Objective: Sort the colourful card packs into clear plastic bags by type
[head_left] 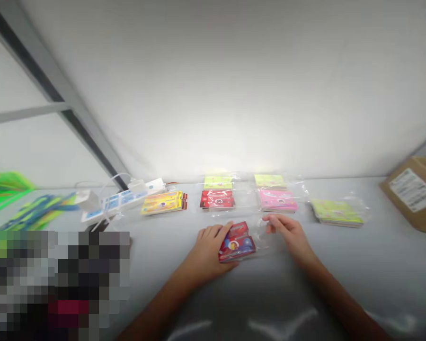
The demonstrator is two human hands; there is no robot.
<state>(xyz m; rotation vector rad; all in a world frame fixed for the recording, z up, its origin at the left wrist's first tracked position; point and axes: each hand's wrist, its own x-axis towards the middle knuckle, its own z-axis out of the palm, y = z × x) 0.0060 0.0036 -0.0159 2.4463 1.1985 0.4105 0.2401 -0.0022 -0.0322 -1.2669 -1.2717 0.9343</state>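
Note:
My left hand grips a small stack of red cards on the white table, fingers curled over its left edge. My right hand pinches a clear plastic sleeve that lies against the right side of the stack. Both hands rest low on the table in the middle of the view.
Behind the hands lie bagged card packs: yellow, red, pink, green. A white power strip with plugs sits at left. A cardboard box stands at far right. Green and blue items lie far left.

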